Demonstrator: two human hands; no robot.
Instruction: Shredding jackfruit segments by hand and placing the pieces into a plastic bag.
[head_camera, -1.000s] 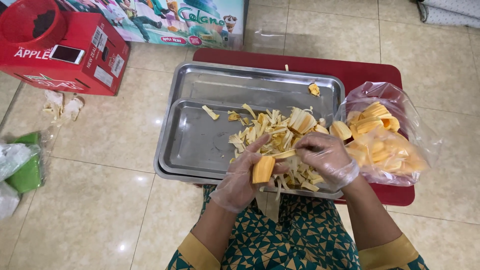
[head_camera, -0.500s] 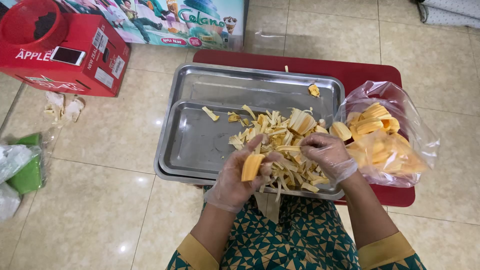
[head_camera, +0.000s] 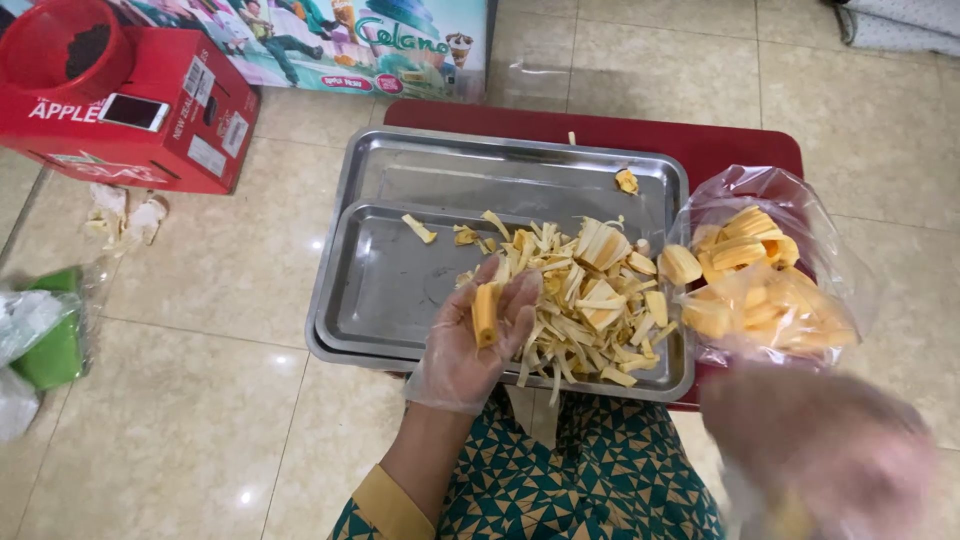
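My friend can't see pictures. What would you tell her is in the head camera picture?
A gloved left hand holds a yellow fruit piece over a steel tray heaped with pale fruit strips. The right hand is a blur, low beside a clear bag of yellow fruit.

Gloved left hand (head_camera: 470, 340) cups yellow fruit piece (head_camera: 485, 312) over steel tray (head_camera: 375, 300); right hand (head_camera: 820, 440) blurred, grip unclear.
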